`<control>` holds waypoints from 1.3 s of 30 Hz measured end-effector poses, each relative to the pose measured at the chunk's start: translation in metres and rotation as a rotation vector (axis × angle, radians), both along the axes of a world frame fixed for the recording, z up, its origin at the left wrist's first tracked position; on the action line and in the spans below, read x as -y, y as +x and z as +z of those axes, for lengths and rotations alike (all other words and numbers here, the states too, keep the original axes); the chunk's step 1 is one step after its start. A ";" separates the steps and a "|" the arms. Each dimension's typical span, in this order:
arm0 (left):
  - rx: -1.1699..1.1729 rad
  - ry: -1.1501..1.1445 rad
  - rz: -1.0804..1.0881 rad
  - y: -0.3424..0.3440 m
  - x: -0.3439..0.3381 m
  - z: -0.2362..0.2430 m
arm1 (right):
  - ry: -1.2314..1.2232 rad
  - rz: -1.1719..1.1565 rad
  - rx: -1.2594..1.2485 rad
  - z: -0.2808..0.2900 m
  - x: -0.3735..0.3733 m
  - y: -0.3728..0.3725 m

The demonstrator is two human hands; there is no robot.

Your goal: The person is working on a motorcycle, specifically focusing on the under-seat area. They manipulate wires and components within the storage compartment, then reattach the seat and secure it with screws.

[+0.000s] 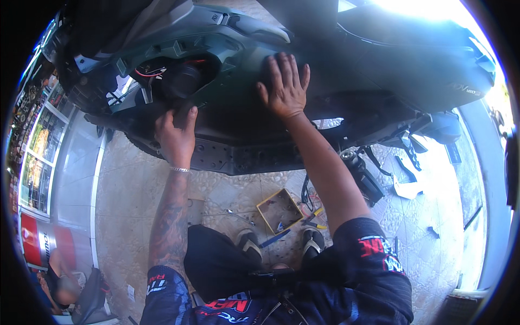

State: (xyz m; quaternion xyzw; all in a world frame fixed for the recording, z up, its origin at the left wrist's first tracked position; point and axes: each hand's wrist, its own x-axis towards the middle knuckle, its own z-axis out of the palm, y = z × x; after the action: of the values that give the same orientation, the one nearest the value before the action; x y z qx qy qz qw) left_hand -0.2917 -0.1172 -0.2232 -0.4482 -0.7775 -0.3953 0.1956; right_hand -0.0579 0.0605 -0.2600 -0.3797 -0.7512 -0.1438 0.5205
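Observation:
A dark green scooter (346,70) stands across the upper part of the head view. My right hand (284,89) lies flat on its side panel (246,70), fingers spread and holding nothing. Lower and to the left, my left hand (176,135) is closed at the dark lower edge of the bodywork, thumb pointing up; its fingers are partly hidden. Just above that hand, an opening in the panel shows a round black part (184,80) and red and white wires (151,72).
Between my feet sits a yellow-edged open box (280,210) with small items. Pliers with yellow handles (313,219) and a wrench (240,216) lie on the tiled floor. Loose black parts (362,179) and a white piece (407,187) are at right. Another person (65,287) is at lower left.

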 end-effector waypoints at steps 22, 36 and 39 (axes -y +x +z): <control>-0.086 0.046 -0.034 -0.002 0.004 -0.004 | -0.250 -0.030 -0.911 -0.057 0.053 -0.029; -0.049 0.013 -0.016 -0.003 0.004 -0.006 | -0.792 0.234 -1.371 -0.082 0.046 -0.014; -0.086 0.021 -0.038 -0.004 0.004 -0.007 | -0.719 0.216 -1.365 -0.085 0.045 -0.011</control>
State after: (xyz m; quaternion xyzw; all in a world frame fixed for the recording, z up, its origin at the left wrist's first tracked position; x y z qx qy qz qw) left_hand -0.2954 -0.1213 -0.2297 -0.4776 -0.7553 -0.3877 0.2261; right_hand -0.0685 0.0153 -0.3445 -0.4541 -0.2981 0.4255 0.7238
